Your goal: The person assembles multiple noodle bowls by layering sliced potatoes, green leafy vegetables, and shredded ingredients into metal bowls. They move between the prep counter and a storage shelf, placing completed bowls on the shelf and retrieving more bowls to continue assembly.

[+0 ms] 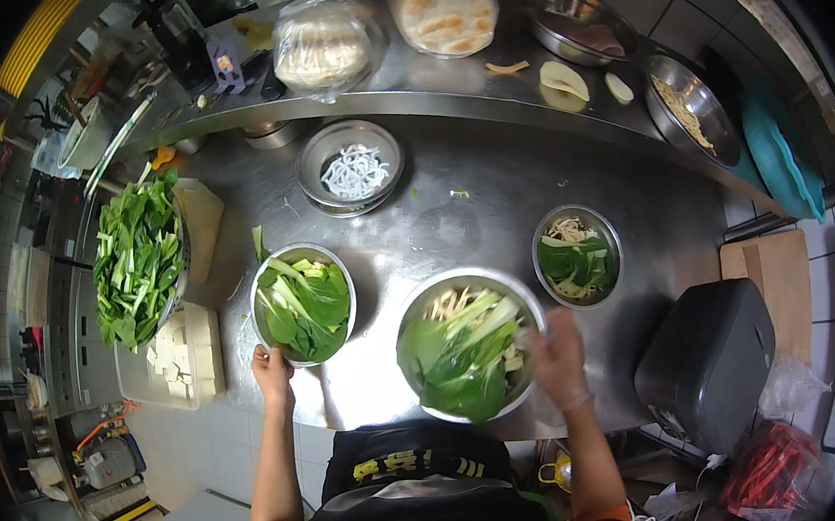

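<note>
My left hand [273,367] is closed on the near rim of a metal bowl [353,300] with green leafy vegetables [311,303] in it. To its right stands a larger metal bowl [411,295] of leafy greens [468,366] and pale strips that look like mushrooms or sprouts. At this bowl's right rim is my right hand [559,360], in what looks like a clear plastic glove. Motion blurs its fingers, so I cannot tell whether they grip the rim. A smaller bowl [621,265] with greens and pale thin strips sits beyond my right hand.
A metal bowl [391,190] of white strands stands at the back. Cut greens [137,254] fill a container at left, above a tub of white cubes [171,362]. The raised shelf [433,101] holds bagged flatbreads [448,14] and bowls. A dark bin [710,359] stands at right.
</note>
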The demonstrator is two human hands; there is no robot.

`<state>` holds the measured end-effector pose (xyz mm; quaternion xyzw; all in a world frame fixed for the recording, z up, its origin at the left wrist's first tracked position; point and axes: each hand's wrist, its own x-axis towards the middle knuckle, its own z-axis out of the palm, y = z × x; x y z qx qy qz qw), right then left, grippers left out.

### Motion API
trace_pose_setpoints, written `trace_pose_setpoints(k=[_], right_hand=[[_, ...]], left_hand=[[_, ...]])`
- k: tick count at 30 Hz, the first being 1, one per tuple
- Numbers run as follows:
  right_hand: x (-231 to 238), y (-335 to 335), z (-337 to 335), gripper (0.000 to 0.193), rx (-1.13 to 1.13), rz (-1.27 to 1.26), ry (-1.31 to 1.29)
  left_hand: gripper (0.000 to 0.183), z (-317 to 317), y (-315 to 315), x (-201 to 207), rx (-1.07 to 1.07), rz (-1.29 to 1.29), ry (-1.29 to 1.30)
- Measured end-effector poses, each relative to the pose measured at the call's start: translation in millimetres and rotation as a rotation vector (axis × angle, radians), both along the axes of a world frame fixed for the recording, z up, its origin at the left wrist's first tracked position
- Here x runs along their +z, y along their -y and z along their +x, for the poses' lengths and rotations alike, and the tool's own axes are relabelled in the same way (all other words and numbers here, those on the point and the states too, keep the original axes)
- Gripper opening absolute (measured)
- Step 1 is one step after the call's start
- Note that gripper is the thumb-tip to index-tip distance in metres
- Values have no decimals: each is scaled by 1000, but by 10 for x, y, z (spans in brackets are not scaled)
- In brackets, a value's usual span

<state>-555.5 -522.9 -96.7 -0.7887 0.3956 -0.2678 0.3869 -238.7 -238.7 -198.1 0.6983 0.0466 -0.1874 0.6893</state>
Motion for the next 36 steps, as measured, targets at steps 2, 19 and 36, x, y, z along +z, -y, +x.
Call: trace_pose_setpoints(k=[2, 19, 36], right_hand=[[-15, 286, 84, 20, -21, 141, 258], [-856, 1166, 759, 34, -174, 767, 136], [-1283, -475, -243, 38, -133, 261, 29]], left_hand=[[25, -49, -35, -146, -5, -51, -26], [26, -1266, 1084, 500, -957, 452, 260], [12, -369, -38, 1496, -316, 0, 255]])
